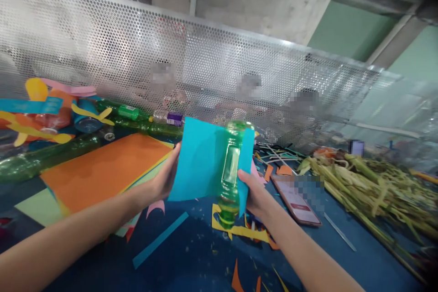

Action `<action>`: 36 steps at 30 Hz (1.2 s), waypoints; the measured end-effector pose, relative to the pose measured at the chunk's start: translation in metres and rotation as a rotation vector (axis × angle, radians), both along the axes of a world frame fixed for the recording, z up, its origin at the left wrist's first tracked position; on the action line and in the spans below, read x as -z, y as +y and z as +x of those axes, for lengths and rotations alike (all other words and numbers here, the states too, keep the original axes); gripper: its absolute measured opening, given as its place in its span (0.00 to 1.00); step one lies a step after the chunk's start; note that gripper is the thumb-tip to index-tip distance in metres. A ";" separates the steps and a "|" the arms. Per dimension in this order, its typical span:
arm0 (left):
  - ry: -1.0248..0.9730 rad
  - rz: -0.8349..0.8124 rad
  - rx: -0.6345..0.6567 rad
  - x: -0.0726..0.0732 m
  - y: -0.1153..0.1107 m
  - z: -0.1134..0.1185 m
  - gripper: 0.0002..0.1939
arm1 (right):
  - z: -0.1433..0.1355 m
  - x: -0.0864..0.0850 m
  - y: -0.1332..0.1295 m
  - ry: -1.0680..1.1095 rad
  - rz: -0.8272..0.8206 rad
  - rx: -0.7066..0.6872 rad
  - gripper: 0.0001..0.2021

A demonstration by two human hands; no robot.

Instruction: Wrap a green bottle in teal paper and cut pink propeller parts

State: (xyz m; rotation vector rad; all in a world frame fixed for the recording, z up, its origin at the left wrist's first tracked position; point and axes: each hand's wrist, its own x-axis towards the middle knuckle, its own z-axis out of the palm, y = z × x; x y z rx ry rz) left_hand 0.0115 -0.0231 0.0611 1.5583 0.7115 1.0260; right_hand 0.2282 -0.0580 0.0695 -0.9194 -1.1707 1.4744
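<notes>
A sheet of bright blue paper (200, 159) is held up in front of me, with a green plastic bottle (232, 171) lying against its near face. The bottle hangs neck down, its base near the sheet's top edge. My left hand (166, 175) grips the paper by its left edge, most fingers hidden behind it. My right hand (255, 191) is closed on the bottle and the paper's right edge, thumb in front. That right edge curves forward beside the bottle. Beneath, yellow paper with cut-out holes (246, 232) lies on the blue table (191, 264).
Orange and other coloured sheets (109, 169) lie at left. Paper-winged bottle planes (51, 112) and green bottles (44, 155) stand behind them. A blue strip (160, 239) lies in front. A phone (297, 200) and dried husks (372, 187) are at right. A perforated metal screen (212, 64) runs behind.
</notes>
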 end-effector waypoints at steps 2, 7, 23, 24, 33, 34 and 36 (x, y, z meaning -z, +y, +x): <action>-0.095 -0.322 0.213 -0.002 -0.012 0.001 0.42 | -0.003 0.008 0.000 0.016 -0.066 -0.014 0.23; -0.426 -0.509 0.412 -0.003 -0.032 0.011 0.46 | -0.012 0.017 -0.002 -0.049 -0.101 0.020 0.23; -0.148 -0.199 -0.035 0.015 -0.063 0.046 0.46 | -0.048 0.039 -0.026 -0.509 0.490 0.278 0.34; -0.154 -0.164 -0.046 0.013 -0.063 0.049 0.46 | -0.047 0.039 -0.027 -0.543 0.497 0.295 0.35; -0.050 -0.040 -0.131 -0.003 -0.058 0.061 0.44 | -0.037 0.024 -0.021 -0.577 0.578 0.375 0.35; -0.045 -0.022 -0.140 -0.003 -0.058 0.062 0.44 | -0.037 0.022 -0.021 -0.570 0.581 0.385 0.35; -0.050 0.033 -0.150 -0.003 -0.058 0.065 0.43 | -0.037 0.020 -0.021 -0.551 0.584 0.396 0.35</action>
